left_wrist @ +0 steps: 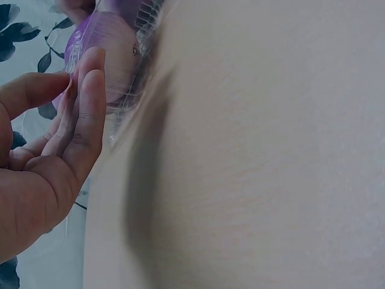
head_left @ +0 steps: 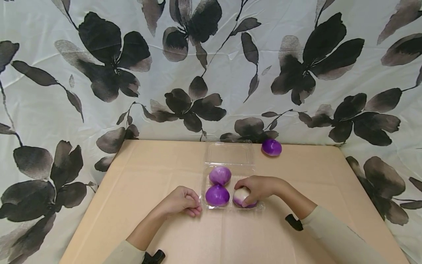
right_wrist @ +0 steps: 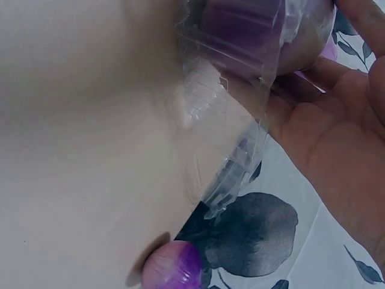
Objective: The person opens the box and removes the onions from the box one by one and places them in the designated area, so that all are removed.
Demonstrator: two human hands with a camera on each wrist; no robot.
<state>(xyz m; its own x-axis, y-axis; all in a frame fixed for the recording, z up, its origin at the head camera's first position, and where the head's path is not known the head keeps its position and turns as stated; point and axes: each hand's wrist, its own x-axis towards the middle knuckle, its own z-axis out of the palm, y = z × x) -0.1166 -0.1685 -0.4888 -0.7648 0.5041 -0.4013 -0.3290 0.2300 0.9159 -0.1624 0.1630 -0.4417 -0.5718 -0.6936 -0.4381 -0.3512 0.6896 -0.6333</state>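
A clear plastic clamshell container (head_left: pixel 229 209) lies on the board with its lid (head_left: pixel 229 153) folded back, away from me. Two red onions, one (head_left: pixel 220 175) behind the other (head_left: pixel 217 195), fill its left side. My right hand (head_left: pixel 260 187) grips a white-and-purple onion (head_left: pixel 242 194) from above at the container's front right. In the right wrist view, the container wall covers part of that onion. My left hand (head_left: pixel 182 201) pinches the container's left edge between thumb and fingers, as the left wrist view also shows.
Another red onion (head_left: pixel 271 147) sits at the far edge of the tan board (head_left: pixel 158 161), right of the lid. A white cloth with dark flowers (head_left: pixel 237 110) hangs behind and spreads around the board's sides.
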